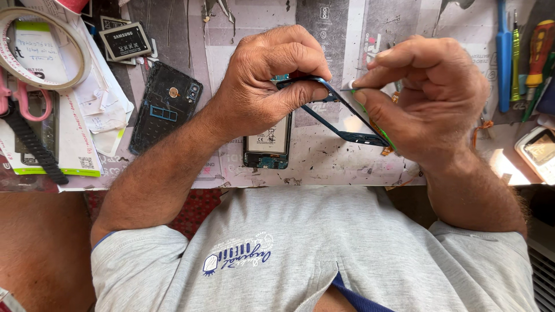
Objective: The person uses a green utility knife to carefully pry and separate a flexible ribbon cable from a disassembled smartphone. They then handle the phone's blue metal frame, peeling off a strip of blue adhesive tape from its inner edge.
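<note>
Newspaper-covered surface (324, 156) fills the upper half of my view, scuffed and crowded with repair parts. My grey shirt (300, 254) takes up the lower half. Left of centre, a dark phone back cover (165, 107) lies inside-up on the surface, with a roll of tape (40, 49) at the far left beside pink-handled scissors (20, 98). An opened phone body (269, 141) lies flat on the surface just below my left hand (269, 75). That hand is closed on one end of a thin dark-blue phone frame (347, 115), held tilted above the surface between both hands. My right hand (430, 95) pinches the frame's far side, its fingertips also closed on a small white piece against the rim. Screwdrivers (523, 55) lie at the upper right edge. A small battery (124, 40) rests at the upper left.
</note>
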